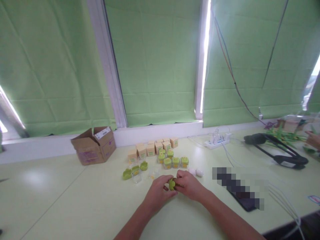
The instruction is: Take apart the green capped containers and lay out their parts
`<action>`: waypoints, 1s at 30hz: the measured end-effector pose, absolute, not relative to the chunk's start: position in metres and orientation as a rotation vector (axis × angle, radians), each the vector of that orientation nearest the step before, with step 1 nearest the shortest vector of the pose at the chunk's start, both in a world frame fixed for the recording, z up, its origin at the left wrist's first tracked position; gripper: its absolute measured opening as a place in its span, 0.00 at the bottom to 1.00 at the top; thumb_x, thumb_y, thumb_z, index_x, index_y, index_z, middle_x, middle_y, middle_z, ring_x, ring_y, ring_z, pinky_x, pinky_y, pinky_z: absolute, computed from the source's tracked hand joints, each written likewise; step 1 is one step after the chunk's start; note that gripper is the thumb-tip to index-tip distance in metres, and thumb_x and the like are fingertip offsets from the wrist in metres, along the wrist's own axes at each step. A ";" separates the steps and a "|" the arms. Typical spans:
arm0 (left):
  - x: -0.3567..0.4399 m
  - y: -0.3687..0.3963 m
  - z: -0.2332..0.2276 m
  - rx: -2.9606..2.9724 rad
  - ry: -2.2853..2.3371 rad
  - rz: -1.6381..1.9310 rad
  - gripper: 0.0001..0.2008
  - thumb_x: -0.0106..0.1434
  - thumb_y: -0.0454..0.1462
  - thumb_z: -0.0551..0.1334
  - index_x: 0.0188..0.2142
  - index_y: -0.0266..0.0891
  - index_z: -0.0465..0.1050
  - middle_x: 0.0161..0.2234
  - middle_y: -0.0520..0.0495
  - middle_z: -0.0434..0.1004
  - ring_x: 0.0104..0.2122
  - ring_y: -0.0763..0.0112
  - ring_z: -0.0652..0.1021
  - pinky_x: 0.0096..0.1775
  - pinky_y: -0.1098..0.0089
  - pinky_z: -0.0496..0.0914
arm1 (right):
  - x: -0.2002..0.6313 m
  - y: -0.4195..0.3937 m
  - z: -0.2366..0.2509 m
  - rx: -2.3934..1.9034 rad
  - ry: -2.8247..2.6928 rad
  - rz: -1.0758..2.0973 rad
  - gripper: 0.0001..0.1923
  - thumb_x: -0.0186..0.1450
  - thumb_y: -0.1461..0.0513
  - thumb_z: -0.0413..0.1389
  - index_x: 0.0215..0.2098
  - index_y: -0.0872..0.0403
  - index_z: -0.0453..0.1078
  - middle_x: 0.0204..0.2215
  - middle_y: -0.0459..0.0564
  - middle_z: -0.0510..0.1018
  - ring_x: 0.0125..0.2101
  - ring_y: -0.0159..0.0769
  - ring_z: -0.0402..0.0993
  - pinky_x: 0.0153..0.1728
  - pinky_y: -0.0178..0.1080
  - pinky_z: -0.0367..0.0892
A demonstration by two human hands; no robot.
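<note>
Wide pale table (92,206), and around the hands' meeting point, here's the cardboard box (93,146) at ten o'clock! Left hand (158,190) between eight and nine, right hand (189,185) at three. Tan boxes (151,149) at eleven, green-topped jars (176,162) at twelve. And the little green piece (171,184), between the hands: left thumb and forefinger pinching it, right fingers bunched against it, grip hidden, can't tell!

Single head-worn view, forward and down

From above the wearer's forearms (141,218) it faces across the pale tabletop (82,206) to green window blinds (155,66) farther off, with left hand (158,191) and right hand (191,185) near, below centre
</note>
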State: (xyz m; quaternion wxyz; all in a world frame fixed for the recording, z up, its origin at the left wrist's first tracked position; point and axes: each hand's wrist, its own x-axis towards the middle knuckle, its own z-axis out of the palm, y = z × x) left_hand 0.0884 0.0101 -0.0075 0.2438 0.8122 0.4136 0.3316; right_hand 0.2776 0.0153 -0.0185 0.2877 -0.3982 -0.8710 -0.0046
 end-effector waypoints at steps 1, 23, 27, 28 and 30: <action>0.088 0.010 -0.007 2.224 1.122 0.908 0.24 0.49 0.36 0.69 0.47 0.41 0.71 0.43 0.47 0.75 0.37 0.68 0.76 0.38 0.70 0.74 | 0.278 0.015 -0.019 -1.053 -2.329 -0.001 0.05 0.62 0.62 0.57 0.30 0.52 0.74 0.26 0.44 0.65 0.27 0.28 0.63 0.29 0.31 0.54; 0.084 0.009 -0.002 2.374 1.059 0.955 0.24 0.50 0.39 0.69 0.48 0.42 0.71 0.39 0.47 0.75 0.35 0.69 0.74 0.33 0.72 0.72 | 0.275 0.016 -0.021 -0.980 -2.340 -0.279 0.06 0.64 0.61 0.53 0.32 0.52 0.72 0.26 0.46 0.69 0.29 0.31 0.63 0.32 0.37 0.50; 0.083 0.010 -0.002 2.363 1.050 0.972 0.25 0.50 0.39 0.69 0.48 0.42 0.71 0.41 0.46 0.75 0.36 0.68 0.74 0.34 0.71 0.73 | 0.275 0.016 -0.022 -0.993 -2.324 -0.285 0.07 0.65 0.60 0.53 0.33 0.52 0.72 0.25 0.46 0.69 0.28 0.31 0.63 0.32 0.37 0.51; 0.083 0.011 -0.002 2.358 1.054 0.977 0.25 0.50 0.39 0.69 0.49 0.42 0.71 0.41 0.46 0.75 0.37 0.67 0.75 0.34 0.71 0.73 | 0.274 0.016 -0.022 -1.000 -2.320 -0.281 0.07 0.65 0.60 0.53 0.33 0.52 0.72 0.25 0.46 0.69 0.28 0.31 0.63 0.32 0.37 0.51; 0.082 0.011 -0.003 2.359 1.068 0.979 0.25 0.50 0.39 0.70 0.49 0.42 0.71 0.41 0.46 0.76 0.37 0.67 0.75 0.34 0.71 0.73 | 0.274 0.016 -0.022 -1.014 -2.319 -0.262 0.06 0.65 0.61 0.54 0.32 0.52 0.72 0.25 0.45 0.70 0.29 0.31 0.64 0.32 0.37 0.51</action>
